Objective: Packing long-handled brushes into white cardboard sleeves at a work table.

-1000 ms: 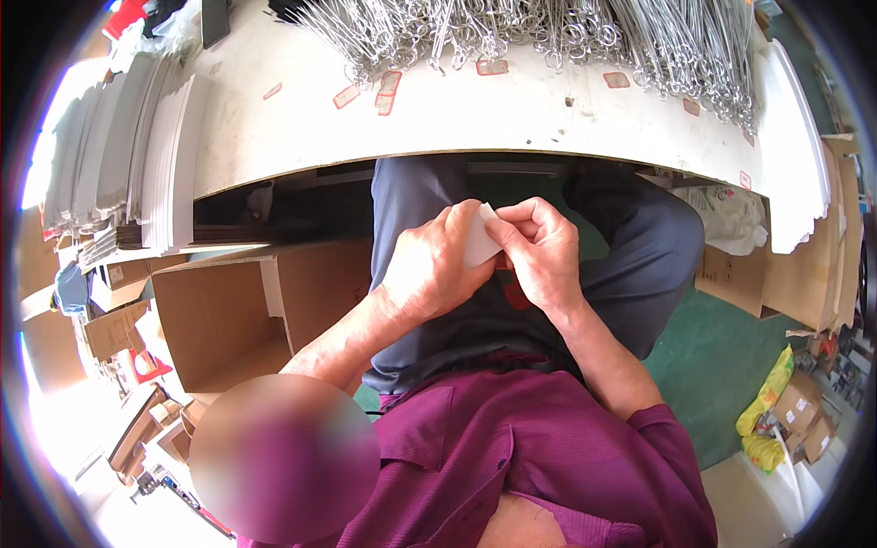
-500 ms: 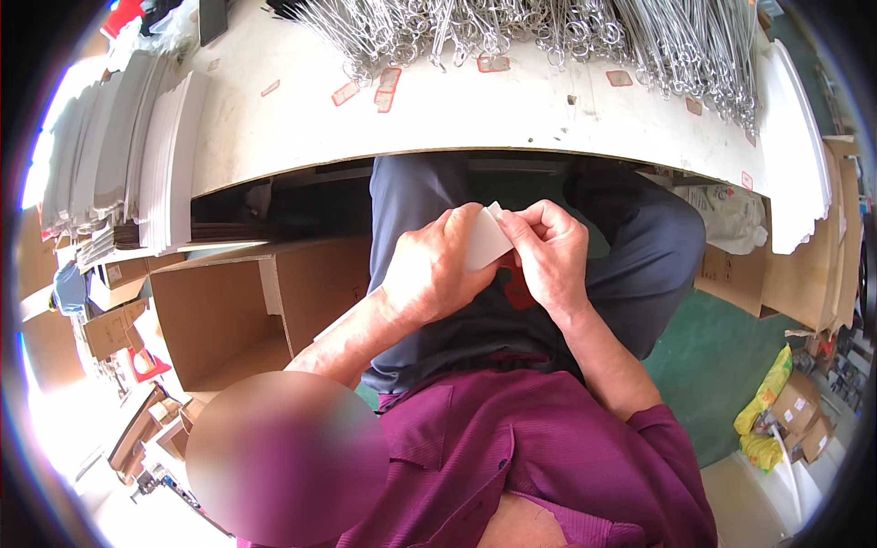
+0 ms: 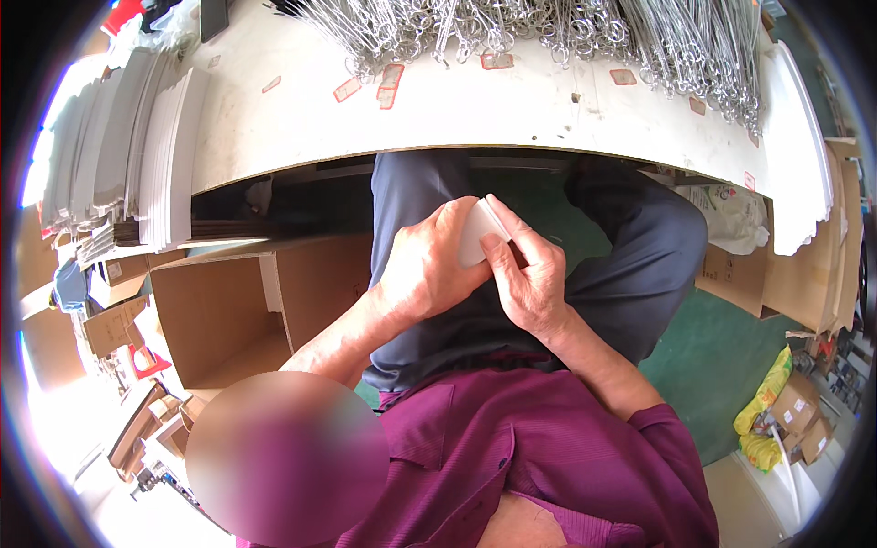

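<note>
Over my lap, below the table edge, both hands hold a small white card (image 3: 477, 233). My left hand (image 3: 429, 269) wraps around its left side with the fingers curled. My right hand (image 3: 530, 269) presses on its right edge, fingers laid along it. A bit of red shows under the right hand's fingers; I cannot tell what it is. Most of the card is hidden by the fingers.
A white table (image 3: 493, 114) spans the top, covered at the back with many metal wire hooks (image 3: 548, 27) and small red-and-white tags (image 3: 393, 82). Stacks of white sheets (image 3: 137, 155) lie at the left. An open cardboard box (image 3: 228, 310) stands left of my legs. Green floor mat (image 3: 722, 365) at right.
The card has turned and slid further between my hands; my right fingers now lie along its right edge, and both hands shifted slightly left and down.
</note>
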`<control>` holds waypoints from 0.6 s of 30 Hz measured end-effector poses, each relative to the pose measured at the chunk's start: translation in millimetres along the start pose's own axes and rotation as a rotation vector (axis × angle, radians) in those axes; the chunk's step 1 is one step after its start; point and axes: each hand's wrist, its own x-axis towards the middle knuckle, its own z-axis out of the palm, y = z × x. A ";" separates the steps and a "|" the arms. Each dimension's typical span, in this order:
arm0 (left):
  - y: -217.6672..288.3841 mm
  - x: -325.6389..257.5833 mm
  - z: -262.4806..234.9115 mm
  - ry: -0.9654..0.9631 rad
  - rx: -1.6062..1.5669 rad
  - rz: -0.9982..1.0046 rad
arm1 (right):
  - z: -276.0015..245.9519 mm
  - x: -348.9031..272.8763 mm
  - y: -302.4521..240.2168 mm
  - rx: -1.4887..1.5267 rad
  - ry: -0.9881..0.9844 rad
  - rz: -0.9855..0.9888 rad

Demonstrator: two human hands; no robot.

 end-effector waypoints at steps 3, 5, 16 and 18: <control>-0.7 0.4 -1.3 0.001 -0.006 -0.008 | 0.9 3.1 1.2 -0.114 -0.026 -0.098; -1.9 -2.9 -3.9 0.027 -0.031 -0.003 | 3.2 6.2 1.2 -0.106 -0.037 -0.171; -30.5 -27.7 -87.7 -0.306 -0.241 -0.336 | -20.8 45.0 -6.5 0.167 0.017 0.077; -43.2 -30.2 -113.2 -0.134 -0.123 -0.337 | -31.7 58.1 -9.5 -0.032 -0.032 -0.034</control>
